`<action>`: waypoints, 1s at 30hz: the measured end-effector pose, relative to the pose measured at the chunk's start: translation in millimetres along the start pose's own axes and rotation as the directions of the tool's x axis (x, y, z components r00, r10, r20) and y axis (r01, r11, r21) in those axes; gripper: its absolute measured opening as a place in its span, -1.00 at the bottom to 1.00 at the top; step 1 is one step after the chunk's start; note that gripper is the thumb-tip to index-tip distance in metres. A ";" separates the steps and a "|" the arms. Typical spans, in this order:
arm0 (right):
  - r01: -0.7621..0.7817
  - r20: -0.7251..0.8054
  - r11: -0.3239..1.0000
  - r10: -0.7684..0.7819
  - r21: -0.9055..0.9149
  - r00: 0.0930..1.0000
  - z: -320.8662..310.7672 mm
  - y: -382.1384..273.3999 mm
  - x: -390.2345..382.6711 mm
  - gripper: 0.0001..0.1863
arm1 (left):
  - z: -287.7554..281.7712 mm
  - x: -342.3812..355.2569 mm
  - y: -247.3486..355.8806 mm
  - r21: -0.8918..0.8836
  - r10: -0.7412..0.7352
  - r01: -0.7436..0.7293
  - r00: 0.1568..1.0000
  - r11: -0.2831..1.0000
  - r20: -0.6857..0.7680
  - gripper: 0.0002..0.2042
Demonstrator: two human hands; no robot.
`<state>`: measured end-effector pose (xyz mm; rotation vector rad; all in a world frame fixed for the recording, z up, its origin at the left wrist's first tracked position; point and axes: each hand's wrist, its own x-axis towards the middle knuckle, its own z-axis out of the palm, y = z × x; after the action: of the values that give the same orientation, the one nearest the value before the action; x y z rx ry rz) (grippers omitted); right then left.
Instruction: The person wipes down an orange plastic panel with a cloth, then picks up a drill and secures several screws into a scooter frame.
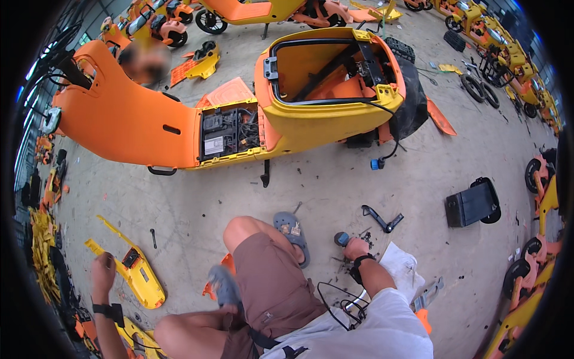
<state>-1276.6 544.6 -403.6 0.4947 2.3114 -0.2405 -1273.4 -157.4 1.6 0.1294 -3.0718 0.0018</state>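
Note:
My right hand [357, 248] is closed around what looks like a cordless drill [341, 239]; its rounded blue-and-black end shows beyond my fingers, and the rest is hidden. On the left, my left hand [103, 270] is raised with curled fingers, beside a long yellow scooter panel [145, 282] that has a small black part on it. Whether the fingers pinch something small cannot be made out. Ahead stands an orange-and-yellow electric scooter [143, 128], its seat bin [335, 110] uncovered and its floor compartment [230, 130] open on wiring and black modules.
A black bracket [382, 219], scattered screws and a white cloth [400, 269] lie around my right hand. Farther right sits a black box [471, 204]. A cable with a blue plug [376, 163] hangs from the scooter. A tool [153, 238] lies left; more scooters line the edges.

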 end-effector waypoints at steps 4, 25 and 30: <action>0.055 0.010 0.997 -0.054 -0.050 0.998 -28.0 -4.5 -0.7 -0.67 | 88.0 -36.2 13.9 -0.055 -0.040 0.060 0.953 0.997 0.299 -0.90; 0.165 0.218 0.915 -0.088 -0.369 0.972 -31.8 -23.7 37.4 -0.62 | 485.8 -109.5 99.7 -0.133 -0.093 0.414 0.482 0.900 0.871 -0.57; 0.176 0.217 0.920 -0.103 -0.350 0.971 6.8 -7.1 59.1 -0.46 | 475.5 -140.6 90.2 -0.263 -0.161 0.537 0.617 0.801 0.770 -0.51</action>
<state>-1313.5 552.5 -450.2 0.1088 2.1325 0.0766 -1173.0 -57.6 -482.1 0.9446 -3.5739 -1.0883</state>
